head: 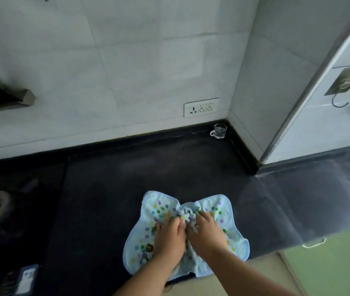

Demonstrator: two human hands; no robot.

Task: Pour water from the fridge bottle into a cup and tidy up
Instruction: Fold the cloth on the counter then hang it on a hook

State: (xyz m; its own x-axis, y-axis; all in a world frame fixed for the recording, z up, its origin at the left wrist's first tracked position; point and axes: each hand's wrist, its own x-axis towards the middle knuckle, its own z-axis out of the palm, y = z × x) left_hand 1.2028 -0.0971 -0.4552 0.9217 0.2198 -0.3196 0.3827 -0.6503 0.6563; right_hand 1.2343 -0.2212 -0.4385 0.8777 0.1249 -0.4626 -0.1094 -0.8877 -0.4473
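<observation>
Pale blue terry cloth with coloured dots lies spread on the black stone table, near its front edge, bunched into a ridge at the middle. Left hand and right hand press down side by side on it, thumbs touching. Fingers of both curl into the gathered fabric, gripping the ridge. Small clear glass cup with handle stands upright in the far corner against the white tiled wall, well apart from the cloth. White socket plate sits on the wall just left of the cup.
</observation>
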